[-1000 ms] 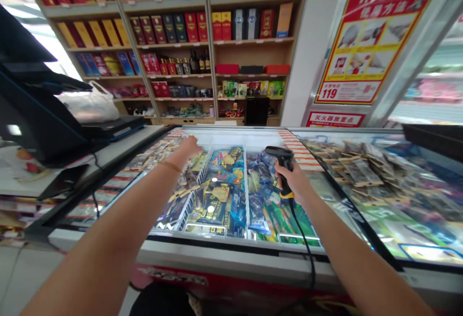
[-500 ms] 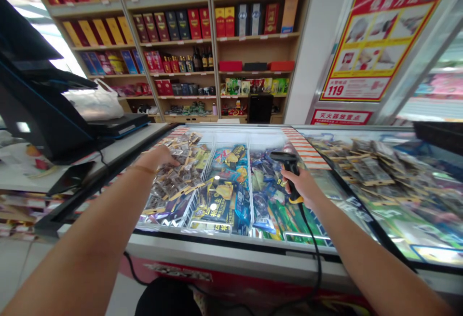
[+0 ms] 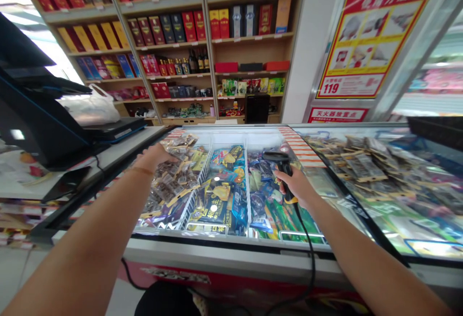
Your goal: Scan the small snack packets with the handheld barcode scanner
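Note:
My left hand (image 3: 155, 155) rests palm down at the left side of a pile of small clear packets with tan edges (image 3: 173, 178). Its thumb stretches out to the right over the packets, and the other fingertips are partly hidden. In my right hand (image 3: 297, 183) is a black barcode scanner (image 3: 283, 166), gripped by its handle with the head upward. A black cable (image 3: 310, 243) hangs from the handle's base. The scanner is over the right part of the chest freezer, whose front frame (image 3: 231, 246) runs across in front of me.
Wire baskets (image 3: 188, 210) in the freezer hold colourful bags (image 3: 217, 205). A second packet pile (image 3: 361, 161) lies at the right. A black checkout machine (image 3: 36, 113) and a white plastic bag (image 3: 92, 106) stand at the left. Shelves of boxes (image 3: 177, 29) line the back.
The view has shifted slightly, so most things appear a little further left. My left hand stays at the packets, and my right hand keeps hold of the scanner.

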{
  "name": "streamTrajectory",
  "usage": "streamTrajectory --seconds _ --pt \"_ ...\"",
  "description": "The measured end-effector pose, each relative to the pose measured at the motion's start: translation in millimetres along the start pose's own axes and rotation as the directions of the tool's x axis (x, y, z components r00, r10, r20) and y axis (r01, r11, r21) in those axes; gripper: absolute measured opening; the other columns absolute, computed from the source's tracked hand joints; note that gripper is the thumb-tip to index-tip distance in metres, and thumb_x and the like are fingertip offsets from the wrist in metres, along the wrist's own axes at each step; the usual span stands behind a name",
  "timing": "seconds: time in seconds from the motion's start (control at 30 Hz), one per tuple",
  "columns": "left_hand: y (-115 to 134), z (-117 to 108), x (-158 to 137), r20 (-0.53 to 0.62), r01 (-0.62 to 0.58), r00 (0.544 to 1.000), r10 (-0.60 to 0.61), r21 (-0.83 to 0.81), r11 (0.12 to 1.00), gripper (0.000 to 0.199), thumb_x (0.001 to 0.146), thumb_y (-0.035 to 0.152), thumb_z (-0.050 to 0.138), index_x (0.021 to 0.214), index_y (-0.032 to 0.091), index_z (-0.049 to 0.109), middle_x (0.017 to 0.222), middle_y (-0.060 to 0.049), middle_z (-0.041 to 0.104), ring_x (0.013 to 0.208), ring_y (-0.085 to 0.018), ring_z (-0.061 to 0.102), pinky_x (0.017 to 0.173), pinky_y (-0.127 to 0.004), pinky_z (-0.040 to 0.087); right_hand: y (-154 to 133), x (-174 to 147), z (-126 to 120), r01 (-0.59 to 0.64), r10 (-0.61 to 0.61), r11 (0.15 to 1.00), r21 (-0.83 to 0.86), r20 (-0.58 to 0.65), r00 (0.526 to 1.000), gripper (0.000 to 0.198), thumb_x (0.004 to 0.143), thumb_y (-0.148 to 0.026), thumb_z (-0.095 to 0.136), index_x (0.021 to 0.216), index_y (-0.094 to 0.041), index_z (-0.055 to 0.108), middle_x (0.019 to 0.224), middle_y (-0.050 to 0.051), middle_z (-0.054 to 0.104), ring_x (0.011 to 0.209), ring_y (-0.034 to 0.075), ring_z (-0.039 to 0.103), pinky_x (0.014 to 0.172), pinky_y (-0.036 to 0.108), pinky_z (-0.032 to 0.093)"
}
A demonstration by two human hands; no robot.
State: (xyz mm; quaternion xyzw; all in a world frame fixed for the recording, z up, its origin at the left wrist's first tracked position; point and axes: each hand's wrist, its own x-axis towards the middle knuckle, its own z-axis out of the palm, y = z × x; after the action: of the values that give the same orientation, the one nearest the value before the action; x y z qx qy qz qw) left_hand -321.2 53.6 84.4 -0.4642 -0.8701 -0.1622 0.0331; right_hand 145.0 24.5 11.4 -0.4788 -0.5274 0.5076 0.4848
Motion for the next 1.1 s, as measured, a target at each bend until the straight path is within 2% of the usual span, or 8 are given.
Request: streamTrajectory --seconds 0.1,0.27,0.43,0.53,0.67,0.77,0.9,1.1 --pt "23.2 -13.4 -1.4 -0.016 -0.058 0.998 0.057 -0.004 0.998 0.071 0.051 0.037 0.088 0.113 0.013 0.065 0.106 -0.014 0.072 0.103 -0.037 0.065 0.085 -0.04 0.049 -0.2 1.1 -0.6 -0.01 0.01 1.0 0.02 -0.002 1.0 0.034 0.068 -0.036 0.075 0.089 -0.021 0.053 0.057 -0.006 0.057 0.036 0.011 0.05 0.036 0.022 0.037" --pt "99.6 -19.0 -32.4 -0.115 -0.352 0.936 0.333 -0.321 0.879 0.043 0.064 0.027 0.076 0.106 0.018 0.069 0.092 -0.003 0.072 0.084 -0.024 0.067 0.077 -0.031 0.048 -1.0 2.4 -1.9 -0.005 0.005 0.999 0.043 -0.01 1.0 0.032 0.069 -0.037 0.073 0.088 -0.021 0.053 0.057 -0.006 0.057 0.037 0.011 0.05 0.036 0.023 0.038" --pt "184.9 31.7 -83.7 0.012 -0.357 0.846 0.533 -0.731 0.582 0.038 0.061 0.015 0.075 0.099 0.017 0.071 0.083 -0.002 0.071 0.074 -0.019 0.065 0.073 -0.03 0.051 -2.6 0.5 -4.1 0.004 -0.003 0.999 0.041 -0.017 1.0 0.033 0.069 -0.037 0.073 0.088 -0.02 0.053 0.057 -0.007 0.057 0.036 0.01 0.05 0.036 0.023 0.038" --pt "213.2 73.8 -104.5 0.04 -0.277 0.845 0.533 -0.82 0.501 0.032 0.063 0.01 0.072 0.094 0.018 0.071 0.083 -0.003 0.072 0.078 -0.019 0.067 0.077 -0.031 0.053 -1.1 -0.1 -5.4 0.008 -0.007 0.999 0.035 -0.018 1.0 0.034 0.069 -0.037 0.074 0.089 -0.02 0.053 0.058 -0.007 0.057 0.036 0.01 0.05 0.035 0.022 0.037" --pt "219.0 116.1 -111.3 0.004 -0.216 0.875 0.484 -0.891 0.399 0.031 0.065 0.011 0.073 0.094 0.018 0.068 0.089 -0.005 0.073 0.086 -0.018 0.069 0.084 -0.031 0.054 1.7 -0.5 -4.5 0.032 -0.032 0.998 0.051 0.006 0.999 0.035 0.07 -0.038 0.074 0.093 -0.02 0.055 0.059 -0.006 0.058 0.036 0.01 0.05 0.035 0.022 0.037" --pt "211.6 132.5 -106.1 -0.038 -0.203 0.924 0.381 -0.892 0.403 0.017 0.071 0.021 0.073 0.086 0.019 0.064 0.089 -0.006 0.073 0.09 -0.019 0.07 0.086 -0.031 0.054 1.5 -1.6 -3.2 0.049 -0.049 0.998 0.051 0.004 0.999 0.035 0.071 -0.039 0.074 0.092 -0.019 0.055 0.059 -0.006 0.058 0.035 0.009 0.05 0.035 0.021 0.037" --pt "203.9 136.7 -99.9 -0.004 -0.073 0.98 0.197 -0.936 0.343 0.015 0.084 0.031 0.061 0.094 0.019 0.06 0.097 -0.007 0.072 0.091 -0.02 0.07 0.075 -0.03 0.057 -1.0 -4.1 -3.6 0.039 -0.04 0.998 0.045 0.023 0.999 0.035 0.07 -0.039 0.074 0.089 -0.02 0.053 0.06 -0.006 0.059 0.035 0.009 0.051 0.035 0.021 0.038" --pt "200.0 134.2 -103.3 0.106 0.049 0.973 0.206 -0.963 0.265 0.018 0.087 0.032 0.059 0.099 0.019 0.055 0.109 -0.008 0.068 0.09 -0.019 0.068 0.062 -0.028 0.058 -2.6 -11.3 -0.6 0.02 -0.02 1.0 0.008 0.065 0.998 0.035 0.071 -0.039 0.074 0.093 -0.02 0.054 0.06 -0.006 0.059 0.036 0.009 0.051 0.036 0.022 0.039"
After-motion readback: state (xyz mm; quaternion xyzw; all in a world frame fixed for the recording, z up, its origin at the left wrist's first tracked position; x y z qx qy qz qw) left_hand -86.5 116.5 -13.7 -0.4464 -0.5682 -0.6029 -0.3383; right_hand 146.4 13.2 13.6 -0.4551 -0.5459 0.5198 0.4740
